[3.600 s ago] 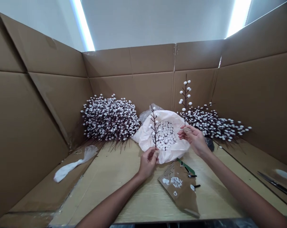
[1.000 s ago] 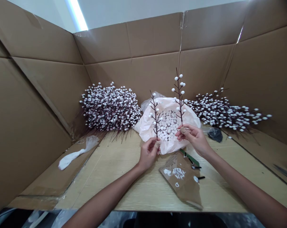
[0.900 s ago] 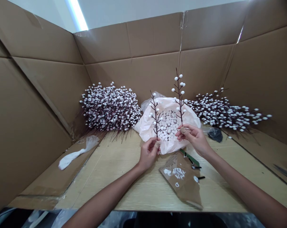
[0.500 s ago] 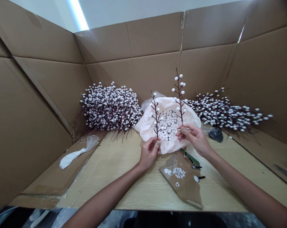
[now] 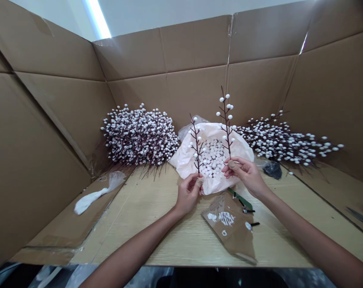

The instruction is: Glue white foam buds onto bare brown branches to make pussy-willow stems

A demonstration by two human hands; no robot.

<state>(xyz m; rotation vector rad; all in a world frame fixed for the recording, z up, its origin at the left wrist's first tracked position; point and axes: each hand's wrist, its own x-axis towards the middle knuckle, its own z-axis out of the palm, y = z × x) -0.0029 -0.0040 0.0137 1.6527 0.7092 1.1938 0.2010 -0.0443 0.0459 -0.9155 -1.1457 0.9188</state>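
Note:
A dark twig with white berries (image 5: 195, 140) stands upright in the pinched fingers of my left hand (image 5: 188, 193). Farther right, my right hand (image 5: 246, 173) pinches the lower end of a taller berry twig (image 5: 226, 124). Both twigs are in front of an open pale bag (image 5: 185, 158), which holds many loose white balls (image 5: 213, 156). Below the hands lies a brown cardboard piece (image 5: 237, 240) with white smears, and a green strip (image 5: 244, 203) with black-handled pieces at its edge.
A dense pile of berry twigs (image 5: 139, 136) lies at the back left, a looser one (image 5: 283, 140) at the back right. Around the table (image 5: 133, 228) stand cardboard walls (image 5: 196, 44). A white plastic bag (image 5: 91, 200) is at left, scissors (image 5: 361, 218) at far right, a black bundle (image 5: 272, 170) near the right pile.

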